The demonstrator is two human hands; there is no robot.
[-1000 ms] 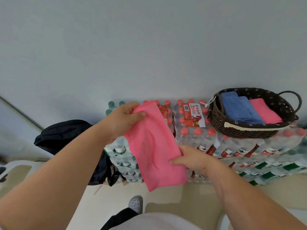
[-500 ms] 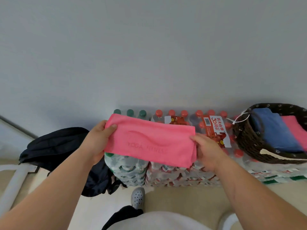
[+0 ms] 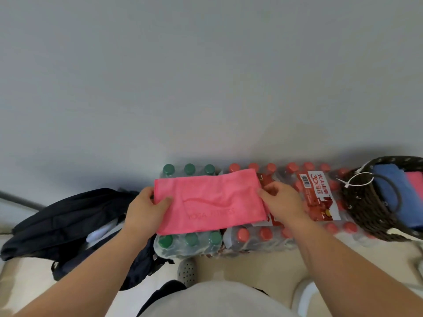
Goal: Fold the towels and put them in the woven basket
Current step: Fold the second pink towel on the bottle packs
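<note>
A pink towel (image 3: 209, 201), folded into a long band, lies flat across the tops of shrink-wrapped water bottle packs (image 3: 251, 236). My left hand (image 3: 146, 208) pinches its left end, thumb on top. My right hand (image 3: 280, 202) grips its right end. The dark woven basket (image 3: 364, 207) stands at the far right on the bottle packs, partly cut off by the frame edge. Inside it lie a folded blue towel (image 3: 398, 193) and a folded pink towel (image 3: 415, 181).
A dark bag (image 3: 68, 223) slumps on the floor to the left of the bottle packs. A grey wall fills the view behind. My grey shoe (image 3: 187, 272) shows below the packs on the pale floor.
The towel went from hanging tilted between my hands to stretched level, then came down flat onto the bottle packs. The view shifted left, pushing the basket to the right edge.
</note>
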